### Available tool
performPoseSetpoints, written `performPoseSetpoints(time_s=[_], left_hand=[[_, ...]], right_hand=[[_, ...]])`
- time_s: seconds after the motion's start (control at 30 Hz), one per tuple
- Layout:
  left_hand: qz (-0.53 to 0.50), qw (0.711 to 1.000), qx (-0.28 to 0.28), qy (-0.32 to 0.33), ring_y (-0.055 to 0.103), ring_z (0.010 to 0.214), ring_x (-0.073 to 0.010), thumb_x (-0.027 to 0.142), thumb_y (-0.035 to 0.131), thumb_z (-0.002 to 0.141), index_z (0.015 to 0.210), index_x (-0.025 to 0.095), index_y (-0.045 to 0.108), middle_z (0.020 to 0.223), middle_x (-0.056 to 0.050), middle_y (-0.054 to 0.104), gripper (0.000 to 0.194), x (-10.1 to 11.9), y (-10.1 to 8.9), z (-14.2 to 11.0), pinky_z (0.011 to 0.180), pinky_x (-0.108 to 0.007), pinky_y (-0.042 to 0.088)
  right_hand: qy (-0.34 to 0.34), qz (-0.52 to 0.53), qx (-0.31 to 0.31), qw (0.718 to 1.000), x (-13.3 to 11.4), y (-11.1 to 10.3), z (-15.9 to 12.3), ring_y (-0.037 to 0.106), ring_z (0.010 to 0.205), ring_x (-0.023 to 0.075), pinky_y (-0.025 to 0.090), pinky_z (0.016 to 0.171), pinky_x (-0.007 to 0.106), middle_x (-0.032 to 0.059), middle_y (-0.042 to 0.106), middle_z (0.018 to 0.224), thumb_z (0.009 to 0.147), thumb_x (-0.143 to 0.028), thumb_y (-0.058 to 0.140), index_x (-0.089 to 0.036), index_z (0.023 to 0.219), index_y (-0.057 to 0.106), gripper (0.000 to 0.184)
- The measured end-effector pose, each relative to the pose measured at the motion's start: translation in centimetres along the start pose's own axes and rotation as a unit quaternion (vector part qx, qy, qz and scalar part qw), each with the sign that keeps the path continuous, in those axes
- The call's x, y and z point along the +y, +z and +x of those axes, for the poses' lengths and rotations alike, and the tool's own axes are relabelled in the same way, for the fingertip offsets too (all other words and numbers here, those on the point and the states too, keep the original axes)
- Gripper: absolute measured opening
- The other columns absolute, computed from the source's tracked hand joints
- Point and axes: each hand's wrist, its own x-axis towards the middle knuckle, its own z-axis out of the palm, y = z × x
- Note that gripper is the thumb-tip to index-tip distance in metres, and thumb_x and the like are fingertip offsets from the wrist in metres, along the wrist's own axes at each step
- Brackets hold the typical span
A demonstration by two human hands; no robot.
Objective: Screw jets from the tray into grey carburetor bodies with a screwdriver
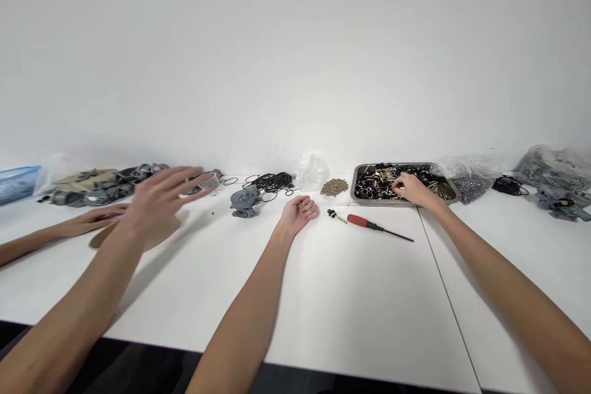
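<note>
My left hand (299, 215) rests on the white table with its fingers curled in and nothing showing in them. Just to its right lie a small black-and-brass fitting (337, 215) and a screwdriver (379, 228) with a red handle. My right hand (410, 189) reaches into a metal tray (390, 202) full of small black and brass-coloured parts. Its thumb and fingers are pinched together among them; what they hold is too small to make out. A grey metal carburetor body (244, 201) stands to the left of my left hand.
Along the wall are black rubber rings (272, 183), a clear plastic bag (313, 172), brass pieces (334, 187) and a bag of dark small parts (471, 181). At left, a co-worker's raised hand (164, 197) and another hand (99, 220) are near grey metal parts (99, 197).
</note>
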Motion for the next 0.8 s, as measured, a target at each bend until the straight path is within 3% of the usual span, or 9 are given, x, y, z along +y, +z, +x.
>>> performPoseSetpoints(time_s=[0.17, 0.37, 0.53, 0.67, 0.73, 0.8], left_hand=[[-0.1, 0.993, -0.057, -0.014, 0.023, 0.041, -0.0089, 0.017, 0.046, 0.084, 0.052, 0.021, 0.031, 0.046, 0.005, 0.021, 0.036, -0.3, 0.4, 0.0, 0.046, -0.028, 0.025], [-0.113, 0.992, -0.059, -0.024, 0.028, 0.039, -0.0091, 0.017, 0.049, 0.085, 0.052, 0.021, 0.035, 0.045, 0.005, 0.025, 0.036, -0.6, 0.7, 0.3, 0.046, -0.028, 0.035], [-0.015, 0.999, -0.037, -0.022, 0.04, 0.039, -0.0119, 0.019, 0.055, 0.083, 0.056, 0.018, 0.05, 0.046, 0.002, 0.039, 0.028, -0.1, 1.8, -0.5, 0.046, -0.03, 0.04], [0.109, 0.994, -0.003, 0.008, 0.048, 0.042, -0.0157, 0.016, 0.063, 0.077, 0.059, 0.016, 0.058, 0.052, -0.003, 0.052, 0.019, 2.3, 1.8, -0.5, 0.047, -0.03, 0.04], [0.162, 0.985, 0.038, 0.041, 0.054, 0.052, -0.0196, 0.011, 0.066, 0.072, 0.06, 0.017, 0.059, 0.054, -0.004, 0.054, 0.015, 4.2, 1.2, 0.0, 0.053, -0.03, 0.043], [0.198, 0.973, 0.087, 0.084, 0.063, 0.079, -0.0276, 0.007, 0.068, 0.067, 0.062, 0.019, 0.059, 0.063, -0.006, 0.056, 0.016, 6.2, 0.2, 0.5, 0.072, -0.034, 0.051]], right_hand=[[-0.001, 0.008, -0.004, 1.0, 0.1, 0.0, 0.1, 0.057, 0.109, 0.0241, 0.043, 0.099, 0.035, 0.0092, 0.064, 0.112, 0.088, -0.021, 0.061, -0.018, 0.087, 0.074, 0.013], [0.008, 0.016, 0.002, 1.0, 0.0, 0.0, 0.1, 0.059, 0.106, 0.0229, 0.045, 0.094, 0.033, 0.0094, 0.065, 0.111, 0.088, -0.02, 0.062, -0.018, 0.087, 0.074, 0.012], [0.006, 0.019, 0.008, 1.0, -0.5, 0.0, -0.2, 0.059, 0.107, 0.0234, 0.045, 0.094, 0.033, 0.0096, 0.066, 0.109, 0.087, -0.018, 0.062, -0.018, 0.082, 0.075, 0.013], [0.009, 0.016, 0.014, 1.0, -0.8, -0.1, -0.5, 0.059, 0.107, 0.0236, 0.045, 0.095, 0.033, 0.0092, 0.066, 0.108, 0.087, -0.016, 0.061, -0.018, 0.083, 0.075, 0.014], [0.009, 0.016, 0.014, 1.0, -0.8, 0.0, -0.5, 0.059, 0.108, 0.0244, 0.045, 0.094, 0.033, 0.01, 0.066, 0.11, 0.087, -0.015, 0.062, -0.017, 0.083, 0.075, 0.014], [0.007, 0.017, 0.014, 1.0, -0.8, 0.0, -0.5, 0.059, 0.109, 0.025, 0.045, 0.093, 0.032, 0.0109, 0.065, 0.111, 0.087, -0.016, 0.063, -0.017, 0.083, 0.075, 0.013]])
